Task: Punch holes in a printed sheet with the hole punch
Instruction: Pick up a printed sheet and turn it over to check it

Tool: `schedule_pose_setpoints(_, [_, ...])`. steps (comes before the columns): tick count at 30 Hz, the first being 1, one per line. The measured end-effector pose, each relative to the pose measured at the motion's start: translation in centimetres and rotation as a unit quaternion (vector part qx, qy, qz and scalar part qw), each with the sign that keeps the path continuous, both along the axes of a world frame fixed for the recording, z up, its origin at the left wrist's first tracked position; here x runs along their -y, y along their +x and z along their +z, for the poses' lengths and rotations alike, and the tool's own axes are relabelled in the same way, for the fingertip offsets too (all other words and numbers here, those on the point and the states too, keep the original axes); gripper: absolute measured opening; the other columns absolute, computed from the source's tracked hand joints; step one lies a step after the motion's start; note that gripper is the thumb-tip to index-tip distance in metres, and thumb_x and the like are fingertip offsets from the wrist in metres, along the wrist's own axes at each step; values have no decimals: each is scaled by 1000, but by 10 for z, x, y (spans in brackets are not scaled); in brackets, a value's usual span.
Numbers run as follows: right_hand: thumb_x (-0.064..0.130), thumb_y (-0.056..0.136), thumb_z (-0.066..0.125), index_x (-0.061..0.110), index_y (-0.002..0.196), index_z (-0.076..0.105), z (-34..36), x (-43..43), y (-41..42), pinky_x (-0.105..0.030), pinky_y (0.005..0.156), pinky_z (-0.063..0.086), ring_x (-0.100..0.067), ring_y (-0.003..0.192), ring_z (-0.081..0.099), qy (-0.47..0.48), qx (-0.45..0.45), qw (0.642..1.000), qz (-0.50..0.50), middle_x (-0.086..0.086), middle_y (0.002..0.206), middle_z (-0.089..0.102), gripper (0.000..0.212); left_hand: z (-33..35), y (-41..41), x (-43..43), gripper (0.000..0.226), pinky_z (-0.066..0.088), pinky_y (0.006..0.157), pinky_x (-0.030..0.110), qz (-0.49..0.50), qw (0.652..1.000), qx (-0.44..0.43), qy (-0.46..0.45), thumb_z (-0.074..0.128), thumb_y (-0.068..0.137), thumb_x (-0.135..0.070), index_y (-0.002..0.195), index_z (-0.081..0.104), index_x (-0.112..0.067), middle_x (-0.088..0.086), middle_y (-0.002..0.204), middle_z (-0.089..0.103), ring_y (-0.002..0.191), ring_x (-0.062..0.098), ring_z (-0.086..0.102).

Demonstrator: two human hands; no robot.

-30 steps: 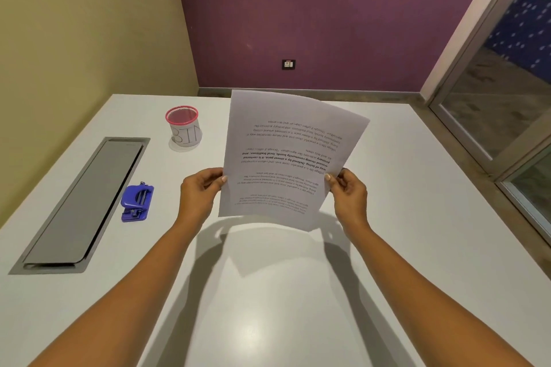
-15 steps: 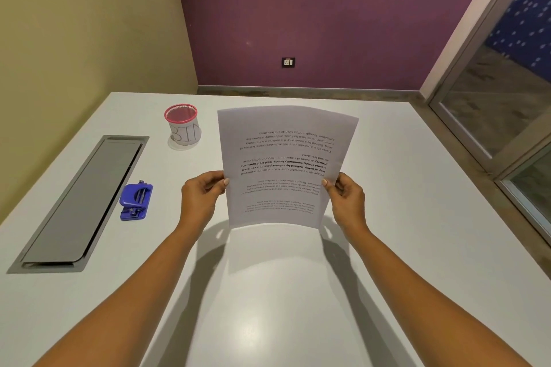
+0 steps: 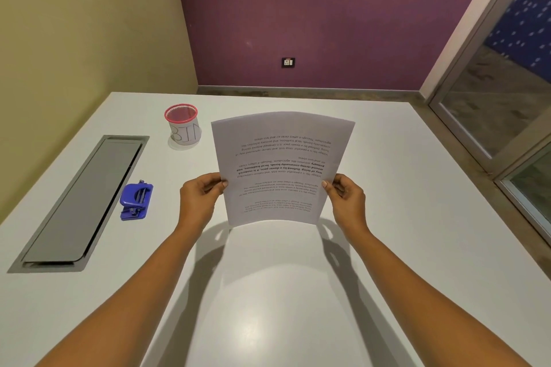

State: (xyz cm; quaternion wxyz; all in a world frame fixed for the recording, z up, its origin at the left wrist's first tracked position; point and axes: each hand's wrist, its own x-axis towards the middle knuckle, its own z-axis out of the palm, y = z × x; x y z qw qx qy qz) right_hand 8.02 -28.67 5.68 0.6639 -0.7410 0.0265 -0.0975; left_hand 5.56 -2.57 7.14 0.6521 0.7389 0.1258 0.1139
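Observation:
I hold a white printed sheet (image 3: 281, 168) in the air above the white table (image 3: 298, 292), its text upside down to me. My left hand (image 3: 201, 198) pinches the sheet's left edge and my right hand (image 3: 347, 199) pinches its right edge. The sheet bows slightly and casts a shadow on the table. A small blue hole punch (image 3: 136, 201) lies on the table to the left of my left hand, apart from it.
A pink-rimmed mesh cup with a paper label reading BIN (image 3: 182, 124) stands at the back left. A long grey cable hatch (image 3: 85, 202) is set into the table along the left side. A glass door (image 3: 512, 98) is on the right.
The sheet has turned from tilted to square in front of me and dropped lower. Both hands keep their grip on its edges.

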Motion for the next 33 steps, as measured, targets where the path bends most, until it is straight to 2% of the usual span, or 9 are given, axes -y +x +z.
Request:
schedule_pose_setpoints(4, [7, 88, 60, 14, 93, 63, -6, 0, -3, -2, 65, 47, -1, 81, 63, 0, -10, 1000, 9, 8, 87, 67, 9, -5, -2, 0, 24, 47, 83, 21, -5, 1000, -21, 4, 63, 82, 0, 105, 67, -7, 2, 100, 67, 87, 14, 63])
schedule_pose_setpoints(6, [7, 88, 59, 13, 92, 63, -7, 0, -3, -2, 65, 47, -2, 81, 63, 0, -12, 1000, 10, 8, 87, 67, 9, -5, -3, 0, 23, 47, 84, 23, -4, 1000, -24, 3, 63, 82, 0, 105, 67, -5, 6, 101, 68, 87, 16, 63])
schedule_pose_setpoints(9, [7, 89, 58, 15, 87, 63, -5, -1, -2, -3, 64, 48, -2, 78, 62, -4, -6, 1000, 2, 10, 84, 67, 10, -2, -3, 1, 23, 48, 85, 28, -1, 1000, -11, -5, 61, 83, 1, 104, 67, -7, 7, 100, 68, 87, 20, 63])
schedule_pose_setpoints(13, [8, 89, 58, 17, 85, 62, -1, -1, -1, -5, 67, 49, -1, 77, 62, 2, 2, 1000, -7, 11, 84, 67, 10, 2, -3, 1, 25, 49, 86, 28, 2, 1000, 7, -9, 60, 84, 1, 102, 66, -15, 5, 97, 69, 87, 20, 64])
schedule_pose_setpoints(18, [10, 85, 65, 22, 90, 63, -4, -1, -5, -5, 66, 50, 4, 78, 64, 2, -5, 1000, 3, 16, 87, 67, 13, -2, -5, 0, 28, 46, 85, 21, -3, 1000, -26, 2, 64, 81, 0, 108, 66, -6, 3, 102, 68, 91, 15, 64])
schedule_pose_setpoints(22, [8, 86, 62, 23, 89, 63, -3, -3, -5, -6, 67, 51, 0, 81, 63, -2, -6, 1000, 4, 16, 87, 67, 16, 2, -5, 4, 24, 48, 84, 23, -12, 1000, -10, 8, 61, 82, 2, 100, 67, -13, 6, 100, 69, 89, 19, 64])
schedule_pose_setpoints(26, [7, 86, 62, 28, 82, 62, 2, -5, -5, -5, 64, 49, 7, 73, 64, 2, 2, 1000, -7, 15, 84, 67, 21, 6, -3, 4, 22, 49, 87, 27, 0, 1000, 2, 6, 61, 82, 3, 98, 68, -11, 5, 96, 69, 86, 18, 65])
schedule_pose_setpoints(30, [10, 85, 64, 23, 91, 62, 0, -3, -6, -3, 62, 49, 5, 79, 63, -5, -8, 1000, -2, 17, 88, 65, 15, 5, -5, 4, 30, 48, 80, 15, -9, 1000, 3, 0, 65, 79, 2, 105, 65, -13, 2, 99, 68, 88, 11, 64])
schedule_pose_setpoints(33, [12, 83, 66, 20, 101, 59, -4, -2, -7, -8, 68, 49, 1, 88, 60, -29, -27, 999, -1, 14, 94, 64, 20, 7, -6, 7, 34, 48, 79, 13, -8, 1000, 15, -11, 68, 78, 0, 108, 63, -15, -2, 99, 67, 90, 9, 64])
